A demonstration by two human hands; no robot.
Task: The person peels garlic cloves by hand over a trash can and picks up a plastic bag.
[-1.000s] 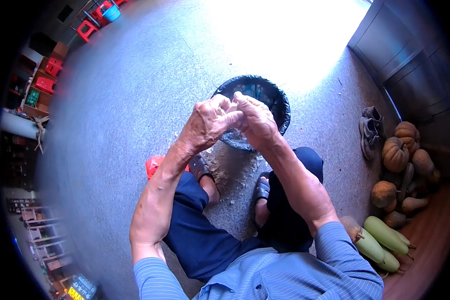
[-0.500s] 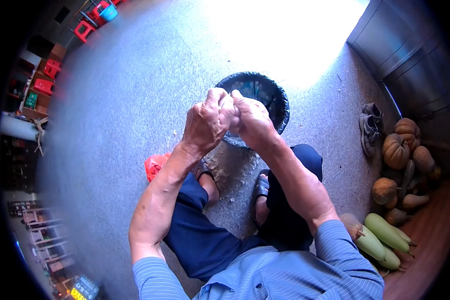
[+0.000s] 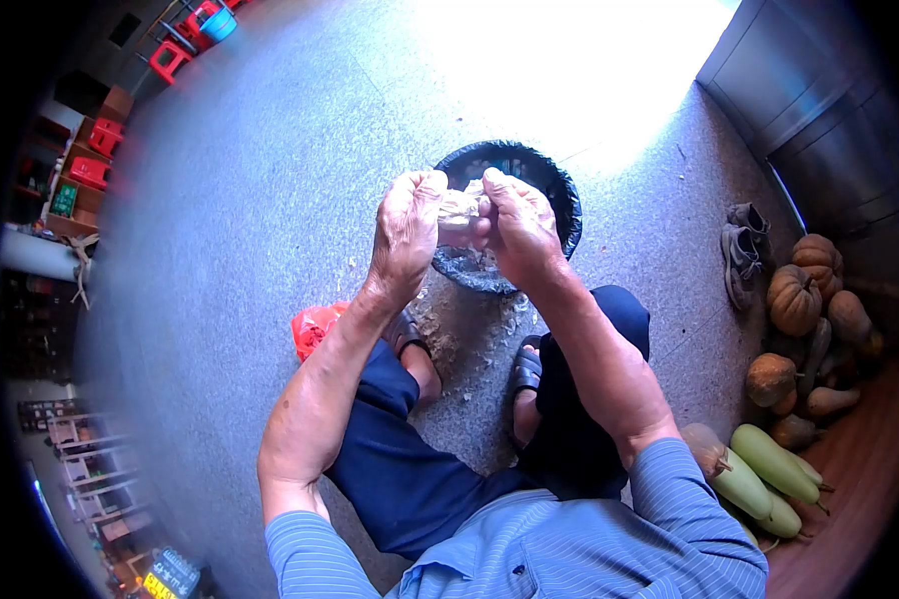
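Observation:
Between my two hands is a pale, crumpled, flaky piece (image 3: 458, 208), too small to identify. My left hand (image 3: 407, 222) pinches its left side between thumb and fingers. My right hand (image 3: 518, 222) grips its right side, with the thumb on top and the fingers curled beneath. Both hands are above the near left part of a round bin (image 3: 566, 200) lined with a black bag. Pale scraps (image 3: 449, 334) lie scattered on the floor between my feet, below the bin.
A red plastic bag (image 3: 315, 327) lies beside my left foot. Pumpkins (image 3: 794, 299), long green gourds (image 3: 772, 462) and a pair of shoes (image 3: 739, 262) are at the right. Red stools (image 3: 170, 62) and a blue bucket (image 3: 218, 25) stand at the upper left.
My hands have moved apart from being pressed together, and the pale piece now shows between them. The bin and floor items look the same.

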